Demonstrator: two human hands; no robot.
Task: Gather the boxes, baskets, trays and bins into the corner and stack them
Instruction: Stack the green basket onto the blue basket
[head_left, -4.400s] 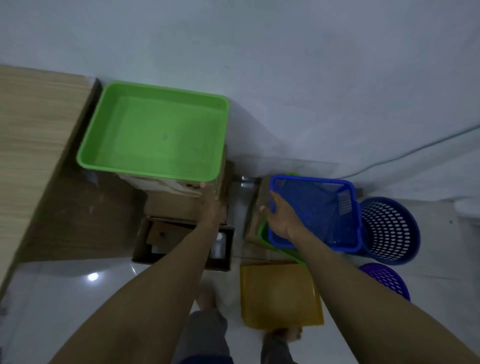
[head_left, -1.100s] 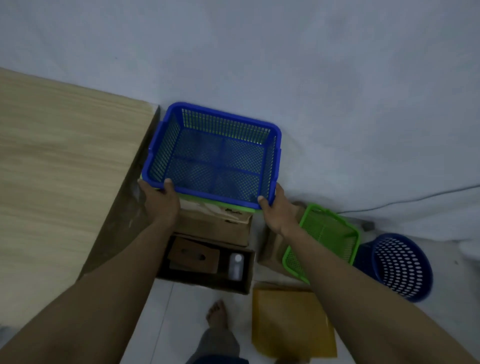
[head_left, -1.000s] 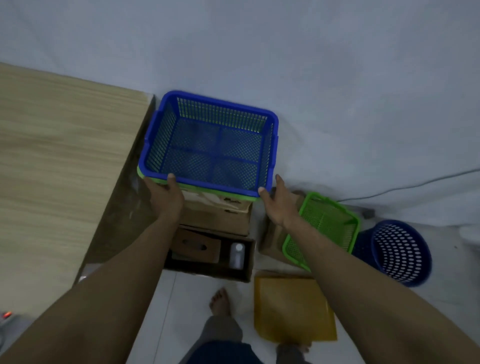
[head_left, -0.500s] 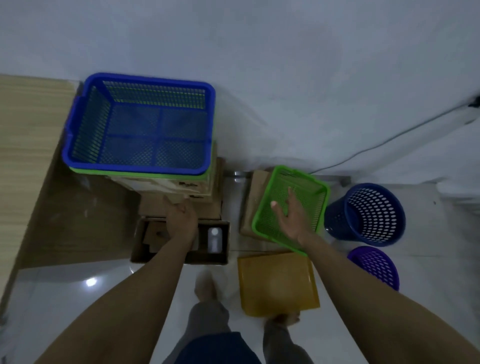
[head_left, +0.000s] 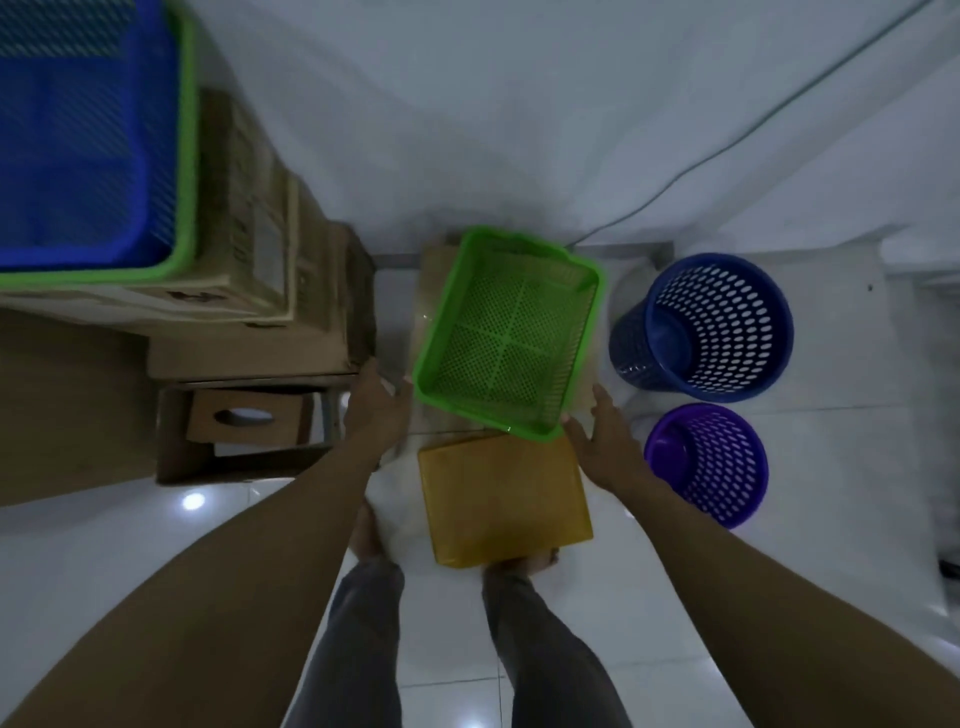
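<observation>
The green basket is seen in the middle, on a brown cardboard piece by the far wall. The left hand and the right hand are held at its near corners, fingers straight, nothing gripped; whether it is touched cannot be told. At far left a blue basket is nested in a green tray on stacked cardboard boxes. A yellow tray lies nearer, and a blue bin and a purple bin are placed at the right.

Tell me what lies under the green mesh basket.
Brown cardboard shows past the left edge of the green mesh basket. The rest beneath is covered by the basket, so nothing more can be told.
</observation>
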